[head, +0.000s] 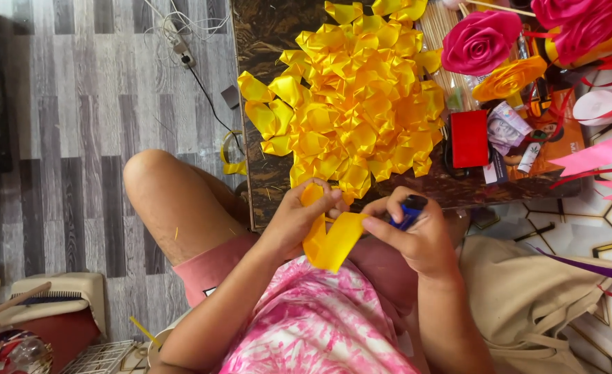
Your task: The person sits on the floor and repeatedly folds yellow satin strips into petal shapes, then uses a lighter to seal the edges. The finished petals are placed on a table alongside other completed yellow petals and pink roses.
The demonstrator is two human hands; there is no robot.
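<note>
My left hand pinches a folded piece of yellow satin ribbon just in front of the table edge. My right hand touches the ribbon's other end with its fingertips and grips a small blue object, probably a lighter. Above both hands, a large pile of folded yellow ribbon petals covers the dark marbled table.
Pink and orange ribbon roses, a red box, wooden sticks and pink ribbon strips lie at the right. A beige cloth bag sits by my right arm. A power strip with cable lies on the grey plank floor.
</note>
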